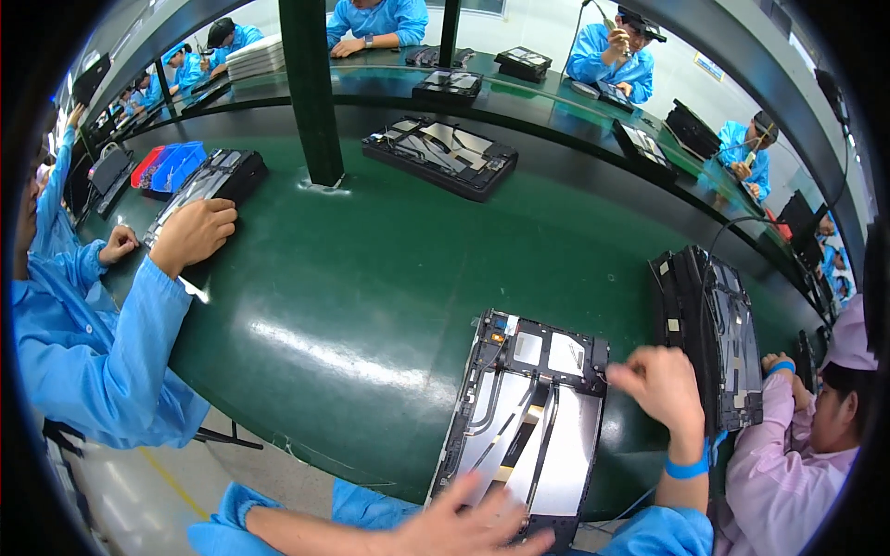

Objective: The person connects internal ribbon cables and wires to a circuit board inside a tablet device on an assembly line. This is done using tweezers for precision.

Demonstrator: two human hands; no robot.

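Observation:
An opened tablet-like device [570,435] lies in front of me, its silver plates, black cables and dark frame exposed. Low over its near left part is my left hand [464,524], fingers spread and blurred by motion; contact with the device cannot be made out. My right hand [663,389], with a blue wrist strap [687,470], is at the device's far right corner. Its fingers are curled in and the thumb points toward that corner. Whatever may be between those fingertips is hidden.
Stacked dark devices [732,343] stand at right beside a person in pink [788,473]. Another opened device [440,156] lies across the green table [371,250], near a dark post [311,93]. On the left, a co-worker's hand [195,236] rests at a device near blue bins [176,167].

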